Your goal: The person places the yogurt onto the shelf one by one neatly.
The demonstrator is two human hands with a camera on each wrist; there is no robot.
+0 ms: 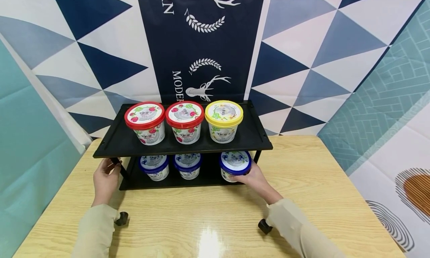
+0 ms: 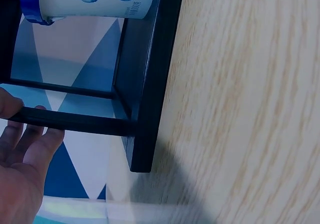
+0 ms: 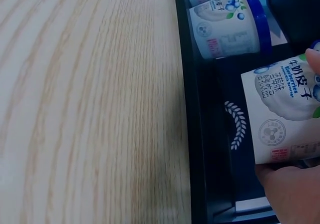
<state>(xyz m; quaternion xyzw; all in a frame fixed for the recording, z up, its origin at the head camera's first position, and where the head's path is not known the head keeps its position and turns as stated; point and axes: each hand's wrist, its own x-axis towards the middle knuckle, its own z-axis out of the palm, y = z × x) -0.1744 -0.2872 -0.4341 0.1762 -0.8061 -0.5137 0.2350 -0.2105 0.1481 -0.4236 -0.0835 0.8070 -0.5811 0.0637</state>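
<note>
My left hand (image 1: 106,178) pinches the front left post (image 2: 75,121) of a black two-tier rack (image 1: 181,150), thumb on one side and fingers on the other. On the lower tier's right side, my right hand (image 1: 253,179) grips a blue-lidded blueberry tub (image 1: 235,163). The right wrist view shows its printed side (image 3: 285,109), with the hand wrapped round the far part. Two more blue-lidded tubs stand to its left, one in the middle (image 1: 188,166) and one at the left (image 1: 154,167).
Two red-lidded tubs, one left (image 1: 146,122) and one centre (image 1: 185,122), stand on the upper tier beside a yellow-lidded tub (image 1: 224,120). The rack sits on a wooden table (image 1: 188,217), before a patterned cloth backdrop (image 1: 208,45).
</note>
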